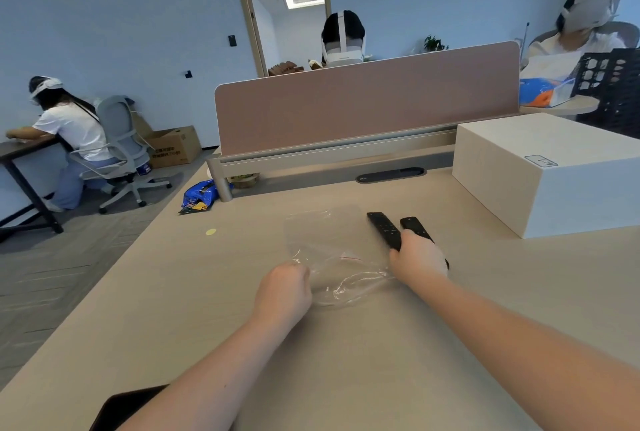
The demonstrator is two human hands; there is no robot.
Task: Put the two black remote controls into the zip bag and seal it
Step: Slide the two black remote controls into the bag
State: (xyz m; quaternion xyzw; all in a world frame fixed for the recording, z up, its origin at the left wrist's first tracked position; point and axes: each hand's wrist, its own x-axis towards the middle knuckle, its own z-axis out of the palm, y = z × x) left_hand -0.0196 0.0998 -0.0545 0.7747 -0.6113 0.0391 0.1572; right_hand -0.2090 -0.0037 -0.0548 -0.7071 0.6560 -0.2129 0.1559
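A clear zip bag (329,243) with a thin red line near its mouth lies flat on the beige desk (346,344). My left hand (284,292) is closed on the bag's near left corner. Two black remote controls lie side by side just right of the bag. My right hand (417,259) covers their near ends, its fingers around the left remote (383,228). The right remote (415,225) runs under the same hand; whether it is also gripped is hidden.
A large white box (547,171) stands at the right, close behind the remotes. A pink divider panel (367,98) closes the desk's far side. A dark flat object (128,406) lies at the near edge. A small yellow dot (210,232) marks the desk's left part.
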